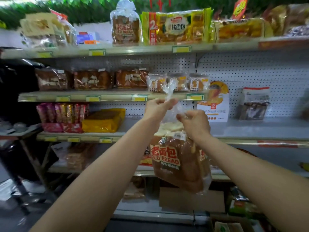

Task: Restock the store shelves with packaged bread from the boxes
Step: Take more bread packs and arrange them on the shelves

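A clear bag of sliced brown bread (178, 161) with red "OLD BREAD" lettering hangs in the air in front of the shelves. My left hand (156, 108) pinches the bag's twisted plastic top, which sticks up above my fingers. My right hand (194, 123) grips the bag's neck just below, above the loaf. A matching bag of the same bread (125, 29) stands upright on the top shelf. A cardboard box (192, 200) sits on the floor under the lowest shelf, partly hidden behind the loaf.
The top shelf (150, 50) holds yellow soft-bread packs (175, 26). Brown loaves (92, 80) and small round buns (178, 82) line the second shelf. Pink snack packs (61, 117) and a yellow pack (103, 120) sit lower left. A white box (214, 104) stands at right. A dark cart (18, 114) stands left.
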Motion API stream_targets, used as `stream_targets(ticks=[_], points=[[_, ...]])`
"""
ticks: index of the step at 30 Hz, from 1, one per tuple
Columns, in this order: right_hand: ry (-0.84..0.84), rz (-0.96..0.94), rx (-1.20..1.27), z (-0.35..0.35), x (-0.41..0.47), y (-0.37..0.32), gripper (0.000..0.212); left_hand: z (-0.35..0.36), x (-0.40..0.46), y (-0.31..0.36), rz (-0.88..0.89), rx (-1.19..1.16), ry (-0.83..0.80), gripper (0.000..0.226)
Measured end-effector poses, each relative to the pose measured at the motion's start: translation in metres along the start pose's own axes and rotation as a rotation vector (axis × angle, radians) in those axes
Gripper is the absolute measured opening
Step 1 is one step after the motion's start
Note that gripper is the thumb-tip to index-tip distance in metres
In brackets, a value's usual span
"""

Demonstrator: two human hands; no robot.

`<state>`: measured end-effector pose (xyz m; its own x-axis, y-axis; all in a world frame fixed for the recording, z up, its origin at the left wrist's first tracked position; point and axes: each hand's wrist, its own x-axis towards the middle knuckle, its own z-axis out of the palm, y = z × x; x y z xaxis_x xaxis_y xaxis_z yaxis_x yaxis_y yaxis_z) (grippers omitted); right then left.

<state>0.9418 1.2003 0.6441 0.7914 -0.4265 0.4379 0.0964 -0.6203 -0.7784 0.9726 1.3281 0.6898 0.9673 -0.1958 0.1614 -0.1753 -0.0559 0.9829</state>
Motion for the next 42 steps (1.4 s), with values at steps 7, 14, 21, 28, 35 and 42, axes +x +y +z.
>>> stream_targets(ticks=[7,14,21,28,35,42], points=[[-0.015,-0.123,0.266,-0.012,0.025,-0.050,0.030,-0.058,-0.003,-0.039,0.026,-0.162,0.173,0.055],[0.068,-0.175,0.458,-0.039,0.064,-0.120,0.018,-0.086,-0.015,-0.106,-0.451,-0.608,0.139,0.107],[-0.004,-0.226,0.544,-0.034,0.079,-0.152,0.008,-0.056,-0.024,-0.067,-0.322,-1.203,-0.099,0.090],[-0.308,-0.181,0.513,-0.036,0.094,-0.138,0.087,-0.059,-0.009,-0.061,-0.298,-1.238,0.013,0.075],[-0.666,0.037,0.658,0.017,0.099,-0.033,0.116,-0.064,0.038,-0.039,-0.258,-1.224,0.067,0.073],[-0.486,-0.125,0.928,0.052,0.147,-0.055,0.112,-0.095,0.105,-0.020,-0.034,-0.785,0.178,0.086]])
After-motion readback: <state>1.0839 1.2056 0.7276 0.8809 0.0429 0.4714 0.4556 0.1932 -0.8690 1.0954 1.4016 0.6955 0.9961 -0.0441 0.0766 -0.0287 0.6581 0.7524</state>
